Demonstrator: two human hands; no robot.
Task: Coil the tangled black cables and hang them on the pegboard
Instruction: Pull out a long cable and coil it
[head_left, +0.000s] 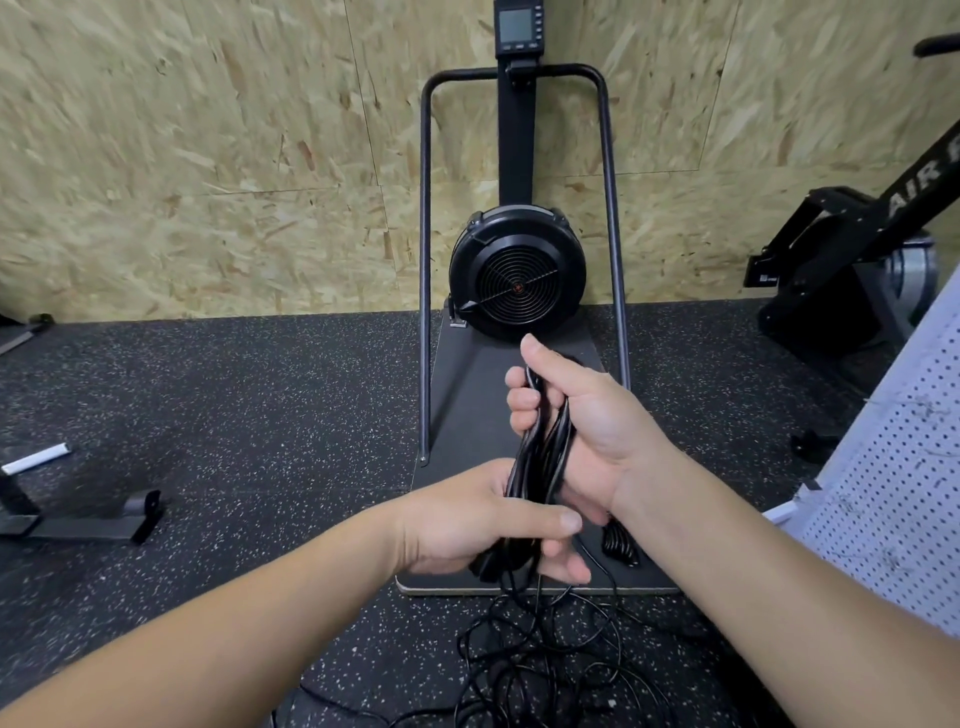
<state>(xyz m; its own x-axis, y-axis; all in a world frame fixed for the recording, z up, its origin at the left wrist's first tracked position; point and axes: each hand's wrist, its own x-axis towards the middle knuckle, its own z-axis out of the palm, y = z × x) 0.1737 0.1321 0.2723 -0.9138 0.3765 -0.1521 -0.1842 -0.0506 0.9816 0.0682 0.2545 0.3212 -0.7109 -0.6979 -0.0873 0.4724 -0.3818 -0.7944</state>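
A bundle of looped black cable (543, 452) runs between both hands at the centre. My right hand (587, 421) grips its upper end, fingers curled round the strands. My left hand (467, 519) holds the lower end, thumb across the loops. Below my hands a tangle of thin black cables (545, 665) lies on the speckled floor. A small coiled black cable (621, 543) lies on the machine's base plate. The white pegboard (893, 519) leans in at the right edge.
A black fan machine (517, 275) with a metal frame and base plate (457, 415) stands straight ahead against the chipboard wall. An air bike (857, 260) is at the right. A black bracket (83, 519) and a white bar (36, 458) lie on the floor at the left.
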